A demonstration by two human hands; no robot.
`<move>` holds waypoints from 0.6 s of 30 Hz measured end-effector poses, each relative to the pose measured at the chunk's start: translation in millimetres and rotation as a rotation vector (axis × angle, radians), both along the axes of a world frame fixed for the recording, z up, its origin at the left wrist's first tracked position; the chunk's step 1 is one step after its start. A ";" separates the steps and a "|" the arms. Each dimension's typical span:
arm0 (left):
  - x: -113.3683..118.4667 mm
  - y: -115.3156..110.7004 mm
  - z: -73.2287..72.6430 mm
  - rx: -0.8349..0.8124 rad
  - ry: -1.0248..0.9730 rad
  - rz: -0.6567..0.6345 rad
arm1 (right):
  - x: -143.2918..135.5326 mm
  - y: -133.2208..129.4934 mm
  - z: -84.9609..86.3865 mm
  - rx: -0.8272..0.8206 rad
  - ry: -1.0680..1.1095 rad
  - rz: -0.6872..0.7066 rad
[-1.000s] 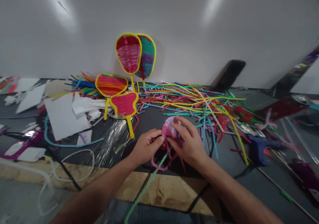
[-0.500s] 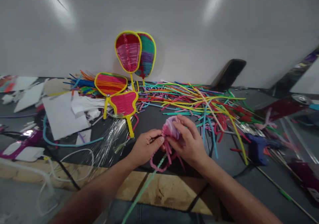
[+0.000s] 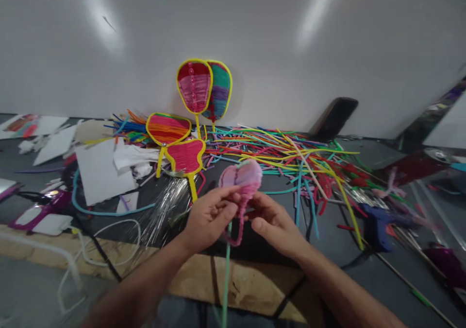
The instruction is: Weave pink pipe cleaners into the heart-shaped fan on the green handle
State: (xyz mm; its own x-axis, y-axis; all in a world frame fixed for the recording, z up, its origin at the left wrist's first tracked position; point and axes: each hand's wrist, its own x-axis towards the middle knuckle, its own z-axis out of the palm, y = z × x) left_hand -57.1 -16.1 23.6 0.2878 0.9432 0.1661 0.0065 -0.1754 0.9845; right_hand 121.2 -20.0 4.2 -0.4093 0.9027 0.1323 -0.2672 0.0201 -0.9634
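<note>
A small pink fan (image 3: 242,175) made of fuzzy pipe cleaners is held upright over the table's front edge, its rounded head pointing away from me. My left hand (image 3: 209,219) is closed on its lower left part, thumb and fingers pinching it. My right hand (image 3: 278,223) curls at the fan's right side, fingertips against its lower edge and thumb slightly apart. A pink loop (image 3: 236,239) hangs between the hands. From behind it a pale green pipe cleaner (image 3: 226,279) runs down toward me. The fingers hide the middle of the fan.
Finished yellow-edged fans (image 3: 185,157) lie or lean by the white wall (image 3: 269,51). Loose pipe cleaners (image 3: 262,146) spread behind my hands. A phone (image 3: 335,119) leans on the wall. A blue glue gun (image 3: 376,226) is at right; silver tinsel (image 3: 165,211) and paper (image 3: 104,172) at left.
The pink fan has turned so its flat rounded head faces up and away. My right hand has slid from its top to its lower right side. The view has tilted up slightly.
</note>
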 end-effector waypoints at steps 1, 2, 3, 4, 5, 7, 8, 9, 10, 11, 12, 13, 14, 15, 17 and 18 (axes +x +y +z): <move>3.9 -2.0 -2.7 0.017 0.068 -0.064 | -2.8 -0.4 -1.8 -0.030 0.047 0.001; 7.4 -3.8 -4.6 0.043 0.133 -0.121 | -4.5 0.1 -4.4 -0.068 0.079 -0.017; 10.3 -5.4 -5.3 0.083 0.199 -0.164 | -5.1 1.4 -7.6 -0.113 0.106 -0.044; 12.2 -6.9 -4.6 0.140 0.267 -0.190 | -4.7 3.3 -10.9 -0.164 0.123 -0.062; 13.1 -8.1 -2.3 0.214 0.333 -0.186 | -3.5 5.5 -14.0 -0.205 0.139 -0.068; 11.2 -9.1 6.6 0.390 0.443 -0.081 | 0.4 9.7 -18.1 -0.260 0.172 -0.053; 8.3 -8.2 12.6 0.471 0.473 0.012 | 2.7 11.3 -19.0 -0.277 0.190 -0.039; 4.3 -5.6 18.8 0.530 0.481 0.117 | 5.0 12.7 -19.0 -0.291 0.206 -0.023; -0.6 -1.1 24.6 0.541 0.474 0.228 | 7.1 13.6 -18.4 -0.303 0.220 -0.005; -6.0 5.3 29.3 0.533 0.431 0.349 | 9.1 14.2 -17.3 -0.315 0.236 0.016; -11.4 13.6 32.2 0.494 0.345 0.448 | 10.6 14.4 -16.0 -0.326 0.255 0.036; -16.2 23.1 32.8 0.414 0.202 0.508 | 11.7 14.4 -14.6 -0.338 0.278 0.054; -20.0 33.2 31.1 0.330 -0.008 0.546 | 12.4 14.2 -13.4 -0.350 0.297 0.073; -22.3 42.8 27.1 0.212 -0.194 0.525 | 12.5 13.8 -12.5 -0.363 0.314 0.090; -22.1 57.5 14.0 -0.152 -0.331 0.315 | 11.3 12.5 -12.1 -0.389 0.328 0.123; -19.9 61.6 6.3 -0.310 -0.348 0.187 | 10.3 11.7 -12.7 -0.399 0.318 0.143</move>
State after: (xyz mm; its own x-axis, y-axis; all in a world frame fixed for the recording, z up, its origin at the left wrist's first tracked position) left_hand -77.0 45.5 29.9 0.0866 0.9935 -0.0737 -0.3283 0.0983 0.9394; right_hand 131.4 -8.2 -8.5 -0.5276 0.8465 -0.0720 -0.5207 -0.3892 -0.7598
